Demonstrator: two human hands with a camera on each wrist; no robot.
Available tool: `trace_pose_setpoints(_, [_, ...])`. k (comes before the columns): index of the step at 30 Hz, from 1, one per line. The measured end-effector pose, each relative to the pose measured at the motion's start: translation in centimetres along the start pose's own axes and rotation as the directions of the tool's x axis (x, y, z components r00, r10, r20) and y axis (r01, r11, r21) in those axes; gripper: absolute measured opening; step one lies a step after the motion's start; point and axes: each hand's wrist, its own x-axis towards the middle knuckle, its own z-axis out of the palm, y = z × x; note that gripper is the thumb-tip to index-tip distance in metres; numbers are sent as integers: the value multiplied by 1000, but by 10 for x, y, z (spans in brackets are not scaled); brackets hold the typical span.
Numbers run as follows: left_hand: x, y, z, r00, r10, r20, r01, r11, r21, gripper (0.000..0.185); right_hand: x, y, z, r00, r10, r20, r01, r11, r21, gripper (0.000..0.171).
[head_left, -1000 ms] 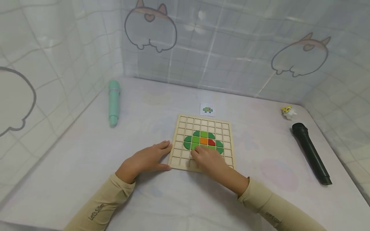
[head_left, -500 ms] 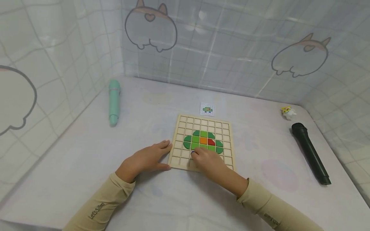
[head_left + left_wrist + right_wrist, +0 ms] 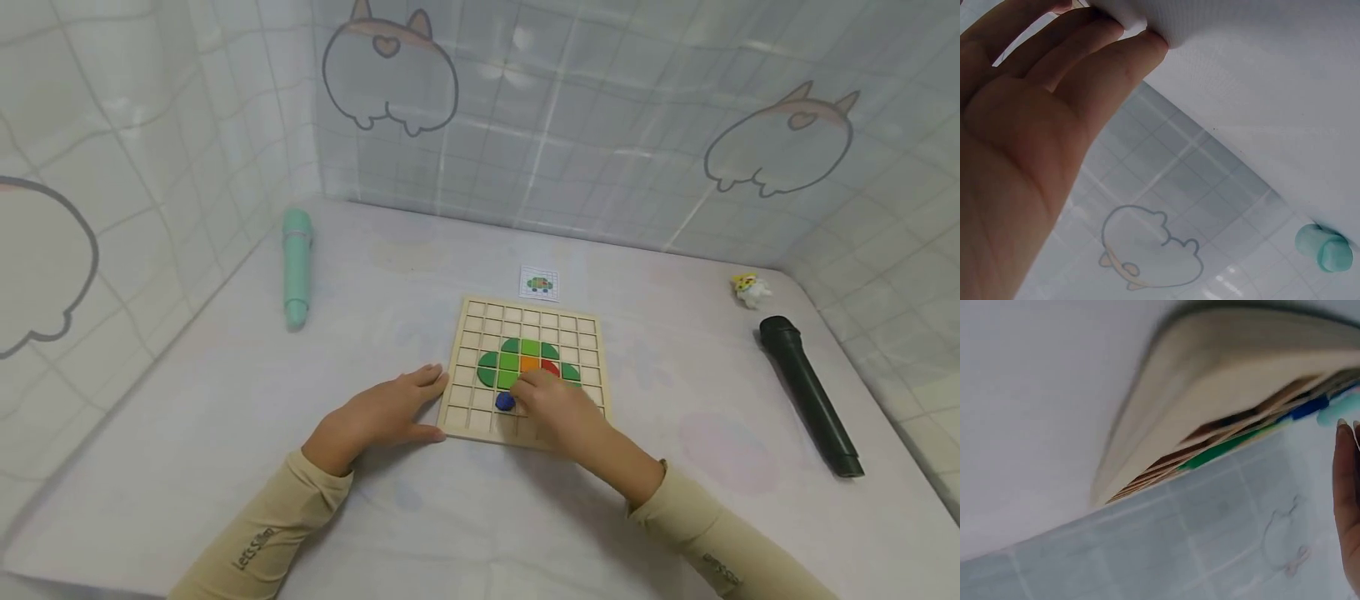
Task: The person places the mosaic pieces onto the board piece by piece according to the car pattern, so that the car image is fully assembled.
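A square wooden grid board lies on the table, bearing flat dark and light green tiles, an orange tile and a red tile. One blue piece sits below the green ones, beside the fingertips of my right hand. That hand is over the board's lower middle, fingers bent down, with no piece showing between them; the right wrist view has only its fingertips at the edge. My left hand lies flat with fingertips at the board's left edge, fingers extended in the left wrist view.
A small picture card lies behind the board. A mint-green microphone is at left, a black microphone at right, with a small white-and-yellow figurine behind it. Patterned curtain walls enclose the table.
My right hand has let go of the blue piece and shifted slightly right and up, uncovering it on the board. The left hand keeps its place.
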Motion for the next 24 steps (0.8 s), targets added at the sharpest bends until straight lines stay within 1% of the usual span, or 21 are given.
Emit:
trace_pose_setpoints(4, [1, -1, 1, 1000, -11, 14, 10, 1000, 3, 74, -13, 16, -10, 991, 122, -62, -119, 991, 60, 11])
trace_pose_setpoints(6, [1, -2, 1, 1000, -24, 19, 24, 1000, 2, 75, -20, 23, -14, 983, 180, -37, -177, 981, 77, 13])
trace_pose_setpoints(8, [1, -4, 1, 999, -35, 21, 35, 999, 4, 75, -26, 27, -15, 978, 207, -4, -206, 975, 80, 13])
trace_pose_setpoints(11, [0, -7, 1, 999, -49, 22, 49, 999, -3, 75, -33, 30, -12, 976, 208, 57, -212, 974, 84, 12])
trace_pose_setpoints(14, [1, -9, 3, 998, -52, 25, 52, 998, -17, 76, -36, 28, -8, 980, 177, 92, -185, 978, 92, 11])
trace_pose_setpoints(19, [0, -11, 6, 999, -41, 18, 42, 999, -26, 76, -36, 26, -1, 986, 139, 91, -149, 982, 112, 10])
trace_pose_setpoints(24, [-1, -12, 7, 999, -37, 10, 37, 999, -34, 76, -35, 25, 1, 987, 140, 85, -148, 983, 105, 8])
